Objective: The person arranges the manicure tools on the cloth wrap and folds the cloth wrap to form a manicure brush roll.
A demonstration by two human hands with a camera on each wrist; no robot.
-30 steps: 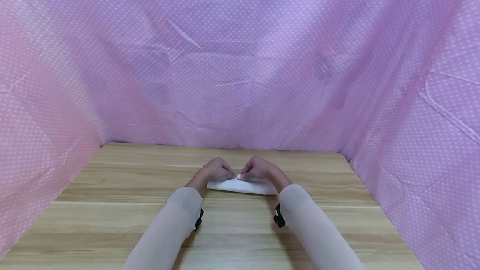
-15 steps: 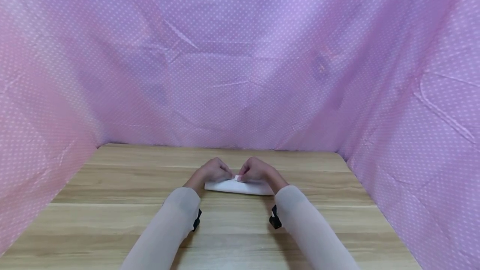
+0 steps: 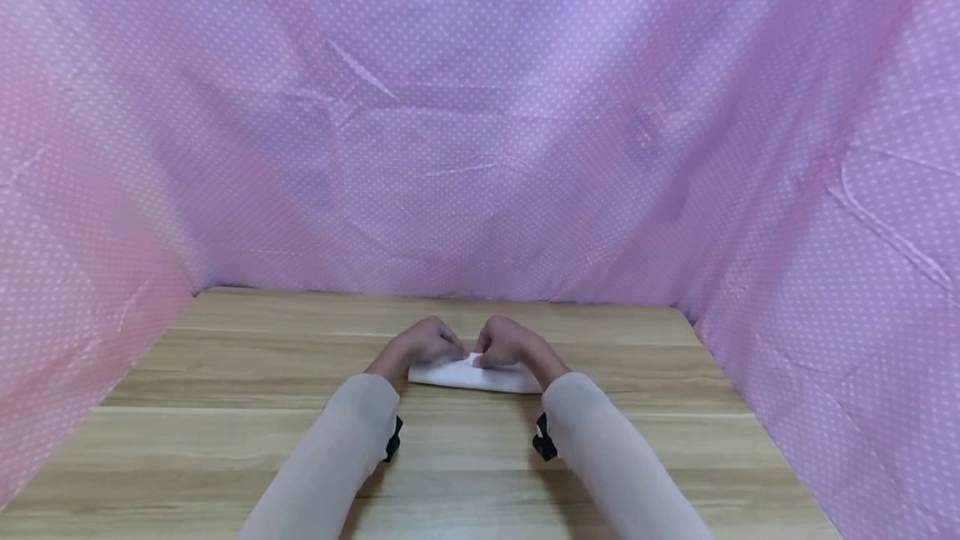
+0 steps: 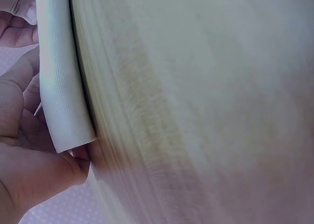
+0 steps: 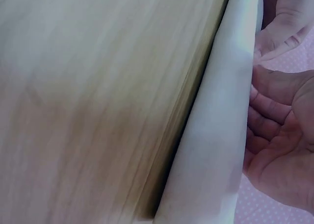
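A white, finely textured folded piece (image 3: pixel 471 377), cloth or thick paper, lies crosswise on the wooden table. Its near side bulges in a smooth rounded fold in the left wrist view, where the folded piece (image 4: pixel 61 82) ends in a straight edge. My left hand (image 3: pixel 432 341) pinches its far edge near the middle. Close beside it, the thumb and fingers of my right hand (image 3: pixel 506 342) pinch the same edge. A small white flap (image 3: pixel 474 359) shows between the two hands. In the right wrist view, curled fingers of the right hand (image 5: pixel 284 131) lie behind the piece.
The wood-grain table (image 3: pixel 480 473) extends around the hands on all sides. Pink dotted fabric (image 3: pixel 480 148) hangs behind it and along both sides. Dark wrist devices (image 3: pixel 545 437) sit under the light sleeves (image 3: pixel 622 457).
My right hand has shifted slightly left and toward me along the edge, its thumb now over the small flap. My left hand keeps almost the same place on the folded piece.
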